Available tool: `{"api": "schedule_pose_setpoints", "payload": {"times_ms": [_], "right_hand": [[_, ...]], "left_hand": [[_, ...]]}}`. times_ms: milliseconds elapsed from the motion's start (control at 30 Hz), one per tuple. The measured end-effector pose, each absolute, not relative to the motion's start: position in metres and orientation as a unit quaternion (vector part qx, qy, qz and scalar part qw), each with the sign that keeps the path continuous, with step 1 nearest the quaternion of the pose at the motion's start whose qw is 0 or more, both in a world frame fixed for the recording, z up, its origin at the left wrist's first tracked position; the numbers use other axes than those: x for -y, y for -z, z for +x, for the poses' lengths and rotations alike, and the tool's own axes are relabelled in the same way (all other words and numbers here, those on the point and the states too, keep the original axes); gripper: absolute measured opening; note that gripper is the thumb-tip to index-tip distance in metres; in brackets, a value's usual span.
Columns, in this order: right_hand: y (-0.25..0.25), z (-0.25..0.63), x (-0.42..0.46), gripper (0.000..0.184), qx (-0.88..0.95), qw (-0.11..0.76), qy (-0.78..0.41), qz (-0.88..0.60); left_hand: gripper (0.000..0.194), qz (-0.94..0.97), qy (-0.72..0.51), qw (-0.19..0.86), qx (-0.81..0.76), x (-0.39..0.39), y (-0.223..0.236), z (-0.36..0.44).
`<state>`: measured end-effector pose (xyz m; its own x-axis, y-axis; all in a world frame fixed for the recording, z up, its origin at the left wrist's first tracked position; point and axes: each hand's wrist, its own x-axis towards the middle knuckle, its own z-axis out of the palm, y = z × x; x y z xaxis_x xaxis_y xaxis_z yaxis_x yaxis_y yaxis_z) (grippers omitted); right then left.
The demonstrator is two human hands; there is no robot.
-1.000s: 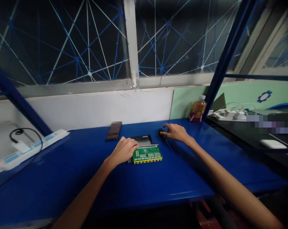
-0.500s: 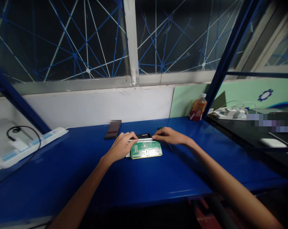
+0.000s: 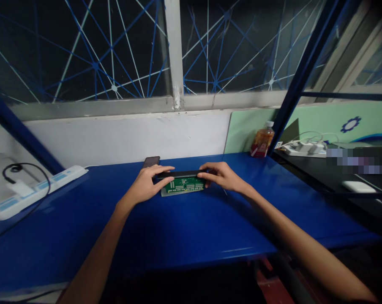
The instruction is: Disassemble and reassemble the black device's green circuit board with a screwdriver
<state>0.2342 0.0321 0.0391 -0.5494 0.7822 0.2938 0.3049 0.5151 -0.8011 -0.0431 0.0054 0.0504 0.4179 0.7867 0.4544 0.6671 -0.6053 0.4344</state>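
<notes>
Both ends of a black casing (image 3: 184, 173) are pinched in the head view, the left hand (image 3: 145, 182) and right hand (image 3: 222, 175) each in a thumb-and-finger grip. It lies along the far side of a green circuit board (image 3: 186, 184), over the blue counter (image 3: 194, 236). The step looks like aligning them; the next move calls for level, matched support.

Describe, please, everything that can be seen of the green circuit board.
The circuit board looks thin, green and long, with pale markings in rows and small yellowish spots along its near edge. It lies lengthwise from left to right above the blue table; a grey plate shows along its near side. A black cover, held by the left grip and the right grip, hides its far edge. Whether either grip touches the board itself is unclear.
</notes>
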Motion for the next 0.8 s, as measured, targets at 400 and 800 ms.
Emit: {"api": "schedule_pose_setpoints", "payload": {"times_ms": [400,800], "right_hand": [[-0.031,0.233,-0.035,0.034,0.85,0.357,-0.193,-0.335],[-0.031,0.234,-0.035,0.032,0.866,0.285,-0.217,-0.348]], "left_hand": [[0.023,0.854,-0.267,0.131,-0.427,-0.007,-0.056,-0.061],[0.022,0.87,-0.234,0.132,-0.414,-0.013,-0.047,-0.061]]}}
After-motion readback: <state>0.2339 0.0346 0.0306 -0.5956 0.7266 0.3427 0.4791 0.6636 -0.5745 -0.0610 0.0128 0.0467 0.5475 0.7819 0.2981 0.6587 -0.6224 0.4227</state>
